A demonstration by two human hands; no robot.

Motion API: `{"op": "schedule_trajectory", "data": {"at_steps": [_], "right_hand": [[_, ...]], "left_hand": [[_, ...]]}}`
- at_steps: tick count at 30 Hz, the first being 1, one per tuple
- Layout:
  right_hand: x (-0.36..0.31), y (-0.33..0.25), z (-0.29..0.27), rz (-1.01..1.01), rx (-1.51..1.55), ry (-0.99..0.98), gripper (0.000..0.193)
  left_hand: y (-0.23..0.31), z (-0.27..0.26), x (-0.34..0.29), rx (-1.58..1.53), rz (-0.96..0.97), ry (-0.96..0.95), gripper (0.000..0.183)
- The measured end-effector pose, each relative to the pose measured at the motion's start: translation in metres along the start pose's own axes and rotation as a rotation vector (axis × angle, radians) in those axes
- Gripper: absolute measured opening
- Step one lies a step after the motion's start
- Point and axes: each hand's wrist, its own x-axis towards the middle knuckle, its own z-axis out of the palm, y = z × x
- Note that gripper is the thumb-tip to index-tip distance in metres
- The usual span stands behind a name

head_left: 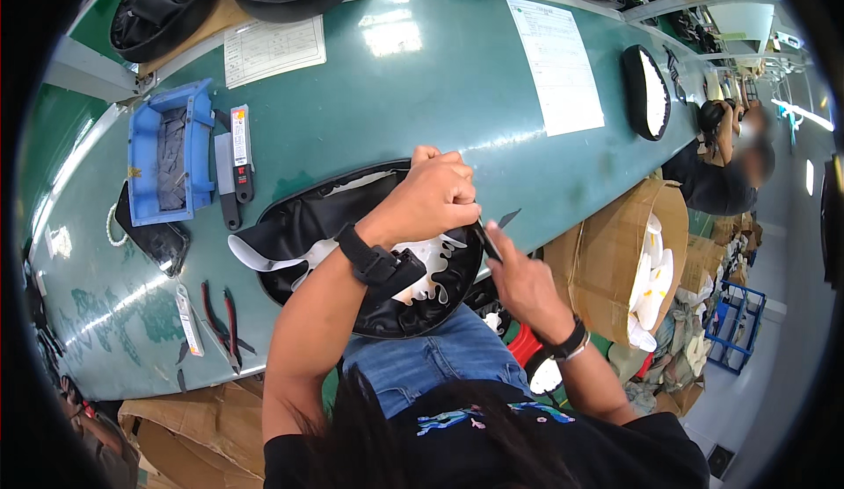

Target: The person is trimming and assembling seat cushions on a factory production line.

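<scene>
A round black padded piece with a loose leather-like cover (308,217) rests on my lap against the table edge; its ragged inner edges frame a white middle. My left hand (431,192) is closed in a fist at its far right rim, apparently gripping the black cover; the fingers partly hide what they hold. Close beside it, my right hand (525,285) is closed on a slim black thing (486,241) at the right rim, its kind unclear. A small dark pointed piece (509,217) shows just beyond that hand.
On the green table (413,94) are a blue bin (204,173) of dark strips, box cutters (241,155), pliers (221,322), paper sheets (558,67) and another round black piece (646,94). A cardboard box (607,252) of white parts stands right. Another person (725,168) works farther off.
</scene>
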Motion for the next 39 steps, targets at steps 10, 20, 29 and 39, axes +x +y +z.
{"op": "schedule_trajectory", "data": {"at_steps": [10, 20, 29, 39], "right_hand": [[0.001, -0.019, -0.017, 0.091, 0.053, -0.015, 0.051], [-0.003, -0.022, -0.004, 0.097, 0.109, 0.008, 0.051], [0.012, -0.024, -0.032, -0.038, -0.240, -0.036, 0.055], [0.079, 0.004, -0.084, -0.332, -0.303, -0.283, 0.051]], "left_hand": [[0.022, 0.007, -0.005, 0.367, -0.157, 0.024, 0.019], [-0.006, 0.001, 0.015, -0.057, -0.003, -0.038, 0.022], [0.001, -0.086, -0.027, 0.128, -0.466, 0.288, 0.018], [0.061, -0.046, -0.041, -0.313, -0.514, 0.128, 0.019]]}}
